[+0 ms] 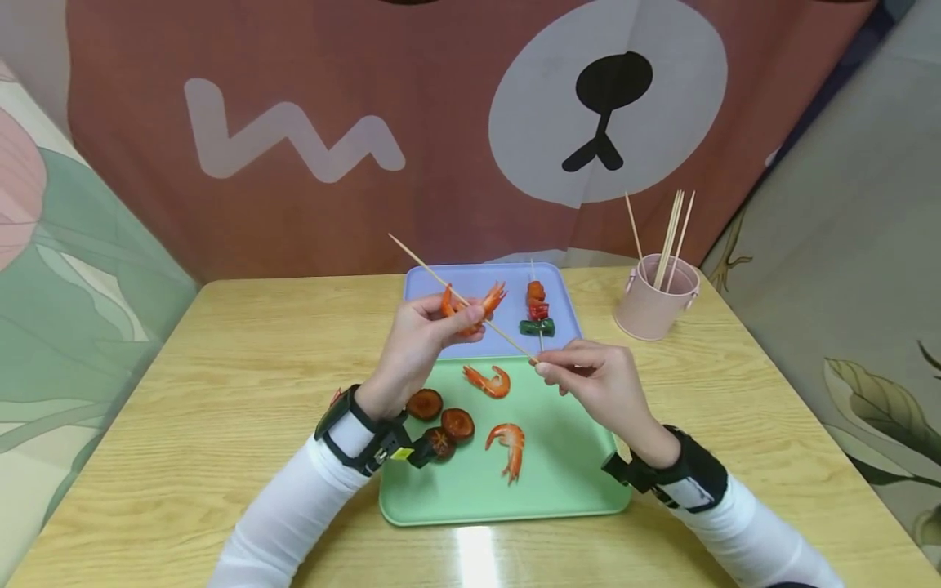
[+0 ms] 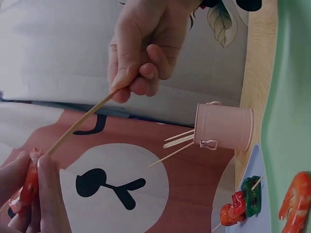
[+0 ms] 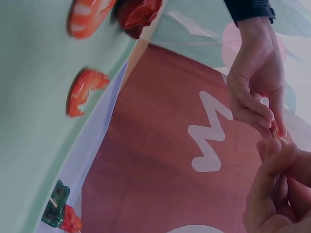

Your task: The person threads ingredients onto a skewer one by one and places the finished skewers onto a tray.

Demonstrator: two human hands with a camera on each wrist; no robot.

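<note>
From over here I'm seeing a white left sleeve (image 1: pixel 290 506) and a matching right sleeve (image 1: pixel 764 535), both wrinkling lightly. A black left wristband (image 1: pixel 341 437) is carrying a small dark block (image 1: pixel 422 452) and a bright yellow patch (image 1: pixel 402 453); a black right wristband (image 1: pixel 702 465) is sporting a similar dark attachment (image 1: pixel 619 468).

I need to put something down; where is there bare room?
Free: the wooden table between the lavender tray and left leafy curtain; the green tray right of its nearer shrimp. Crowded: that tray's left side, with three shiitake caps.
</note>
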